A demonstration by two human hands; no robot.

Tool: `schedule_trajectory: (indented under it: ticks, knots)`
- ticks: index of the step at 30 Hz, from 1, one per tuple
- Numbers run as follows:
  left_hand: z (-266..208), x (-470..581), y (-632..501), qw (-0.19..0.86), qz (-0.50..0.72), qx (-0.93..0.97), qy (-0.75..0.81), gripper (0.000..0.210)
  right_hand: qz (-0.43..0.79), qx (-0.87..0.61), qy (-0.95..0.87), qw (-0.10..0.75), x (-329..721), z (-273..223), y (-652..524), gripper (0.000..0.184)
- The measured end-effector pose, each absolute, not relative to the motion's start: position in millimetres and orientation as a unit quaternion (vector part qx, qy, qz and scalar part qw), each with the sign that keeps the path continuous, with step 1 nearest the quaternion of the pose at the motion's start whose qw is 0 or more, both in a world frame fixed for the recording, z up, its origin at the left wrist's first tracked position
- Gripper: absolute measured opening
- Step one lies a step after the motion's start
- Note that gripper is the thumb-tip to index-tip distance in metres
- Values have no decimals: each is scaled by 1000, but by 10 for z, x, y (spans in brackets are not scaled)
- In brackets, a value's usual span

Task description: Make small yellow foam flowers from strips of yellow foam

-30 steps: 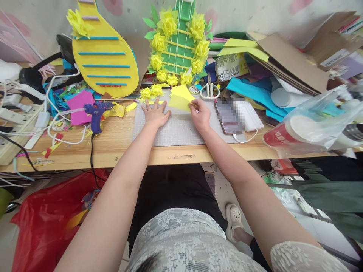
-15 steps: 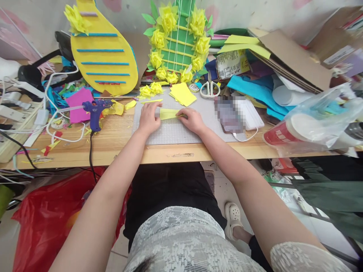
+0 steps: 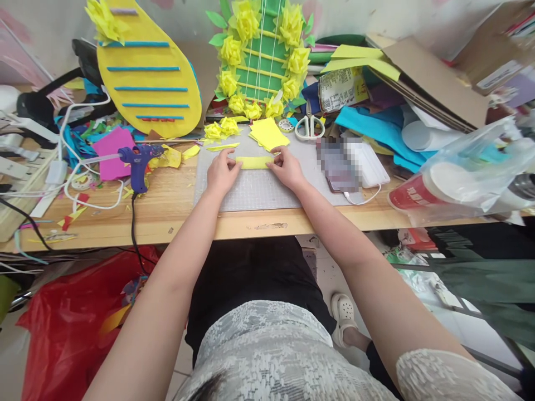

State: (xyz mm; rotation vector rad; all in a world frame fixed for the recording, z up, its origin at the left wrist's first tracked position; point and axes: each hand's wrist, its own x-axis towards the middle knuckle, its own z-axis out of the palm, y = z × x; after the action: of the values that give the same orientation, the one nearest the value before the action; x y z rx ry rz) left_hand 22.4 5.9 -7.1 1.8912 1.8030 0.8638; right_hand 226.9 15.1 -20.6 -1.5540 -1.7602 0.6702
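A narrow strip of yellow paper (image 3: 254, 162) is stretched level between my hands, over the grey cutting mat (image 3: 259, 195). My left hand (image 3: 223, 170) pinches its left end between thumb and fingers. At the right end, my right hand (image 3: 287, 167) grips it the same way. Just beyond lies a stack of yellow paper pieces (image 3: 268, 133). Yellow paper flowers (image 3: 221, 129) and a thin folded yellow piece (image 3: 223, 147) lie behind my left hand. White-handled scissors (image 3: 310, 128) rest at the mat's back right.
A purple glue gun (image 3: 140, 164) stands at the left, its black cord hanging over the table edge. A phone (image 3: 334, 167) and white power bank (image 3: 368, 164) lie right. Farther right is a bagged red cup (image 3: 413, 192). Behind stand a yellow pear-shaped board (image 3: 150, 81) and a green flower-trimmed one (image 3: 263, 61).
The yellow paper between my hands now looks narrower and flatter, like a folded strip. My right hand has shifted its grip to the strip's end. The view has moved slightly.
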Motion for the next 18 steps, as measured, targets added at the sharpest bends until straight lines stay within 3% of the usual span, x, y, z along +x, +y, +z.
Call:
schedule_trajectory:
  ticks: [6,18]
  knots:
    - [-54,301,82,151,286,656,682,47,200,-645,-670,310,2160,-192,148,44]
    - [25,399,50,100,248,661,701,47,102,-676,-691,236,2022,-160,140,41]
